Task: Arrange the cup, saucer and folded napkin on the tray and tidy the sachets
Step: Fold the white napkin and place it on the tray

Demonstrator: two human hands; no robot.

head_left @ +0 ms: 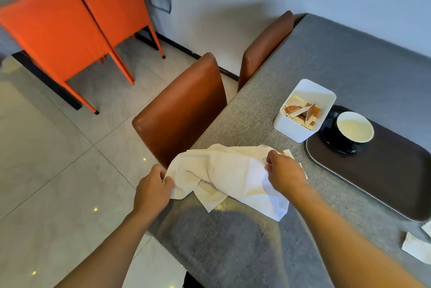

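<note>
Two hands hold one white napkin (229,177) above the near edge of the grey surface (326,59): the left hand (152,188) pinches its left corner out past the surface edge, and the right hand (285,174) pinches the upper right edge, fingers curled round the cloth. The napkin hangs loose and rumpled between them, its lower corner drooping onto the surface. Just beyond the right hand, part of an orange-and-white sachet (285,153) peeks out from behind the fingers. Farther past that hand stands a white box (303,132) with more sachets in it. To the right of the right hand lies a dark tray (384,180), touching the box; a black saucer (335,144) sits at its far end with a white cup (354,126) on it. Near the right forearm, two white packets (417,248) lie on the surface. A brown chair (179,110) stands just beyond the left hand.
</note>
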